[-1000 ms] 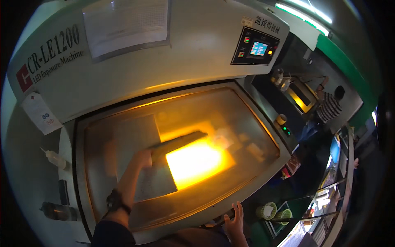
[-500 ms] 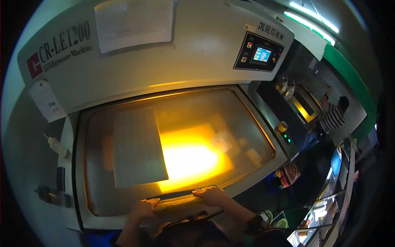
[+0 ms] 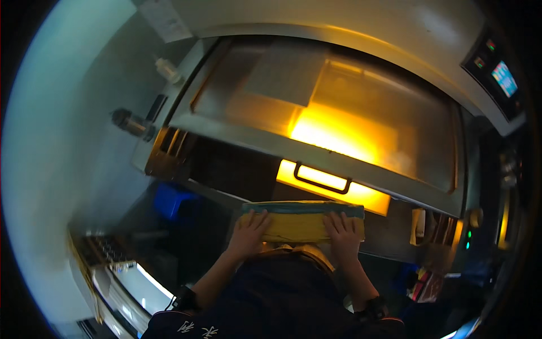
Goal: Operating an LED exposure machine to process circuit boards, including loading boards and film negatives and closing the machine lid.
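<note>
A yellow, tape-covered bar [image 3: 293,227] with a teal band along its far edge lies across the front of my body. My left hand [image 3: 251,233] rests on its left end, fingers stretched out and spread over the top. Over the right end, my right hand [image 3: 343,233] lies the same way, palm down. Both hands look open; the thumbs are partly hidden. Beyond the bar is the front rail of a large machine frame [image 3: 237,140] with a black handle [image 3: 322,182]. A grey rectangular sheet [image 3: 285,73] lies under the frame's clear cover, beside bright yellow light.
A control panel with a lit screen [image 3: 504,79] is at far right. White and dark bottles [image 3: 168,70] stand left of the frame. A blue object [image 3: 172,200] sits low at left. Glass-topped furniture [image 3: 135,291] is at lower left, and green lights [image 3: 468,240] glow at right.
My view has tilted down and turned, so the machine sits higher in the picture. The bar now shows apart from the machine's front edge, close to my body, with both hands still on it.
</note>
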Action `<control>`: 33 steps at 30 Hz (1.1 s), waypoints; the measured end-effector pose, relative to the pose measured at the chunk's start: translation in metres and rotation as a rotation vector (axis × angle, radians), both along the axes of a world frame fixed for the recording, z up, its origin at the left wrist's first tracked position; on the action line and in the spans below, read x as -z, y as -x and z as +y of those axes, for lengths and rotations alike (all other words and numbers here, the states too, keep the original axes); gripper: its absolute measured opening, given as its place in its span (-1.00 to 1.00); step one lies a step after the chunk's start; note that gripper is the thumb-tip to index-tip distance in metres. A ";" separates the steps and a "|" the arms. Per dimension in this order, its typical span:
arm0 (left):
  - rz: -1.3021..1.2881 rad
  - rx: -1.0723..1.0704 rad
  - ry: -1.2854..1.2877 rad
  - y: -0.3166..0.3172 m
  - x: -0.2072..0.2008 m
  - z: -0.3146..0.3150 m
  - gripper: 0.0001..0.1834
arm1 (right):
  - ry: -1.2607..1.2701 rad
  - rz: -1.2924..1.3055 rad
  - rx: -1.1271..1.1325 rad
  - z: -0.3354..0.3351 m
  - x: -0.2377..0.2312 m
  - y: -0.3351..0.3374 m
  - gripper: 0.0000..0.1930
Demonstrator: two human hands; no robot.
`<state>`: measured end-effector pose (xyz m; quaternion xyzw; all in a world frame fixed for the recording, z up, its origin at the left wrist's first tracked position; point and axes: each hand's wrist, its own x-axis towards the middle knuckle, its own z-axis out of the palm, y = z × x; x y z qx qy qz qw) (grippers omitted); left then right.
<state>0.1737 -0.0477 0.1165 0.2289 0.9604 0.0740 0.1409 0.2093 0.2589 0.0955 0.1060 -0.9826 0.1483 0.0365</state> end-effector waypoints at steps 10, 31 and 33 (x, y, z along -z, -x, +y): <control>-0.470 -0.309 -0.172 -0.081 0.048 -0.044 -0.32 | -0.054 -0.138 0.102 0.092 0.226 -0.022 -0.49; -0.594 -0.341 -0.446 -0.018 0.095 -0.178 -0.64 | -0.023 -0.488 0.311 -0.084 0.097 0.154 -0.52; -0.600 -0.305 -0.535 -0.002 0.103 -0.207 -0.65 | -0.090 -0.470 0.302 -0.105 0.108 0.140 -0.54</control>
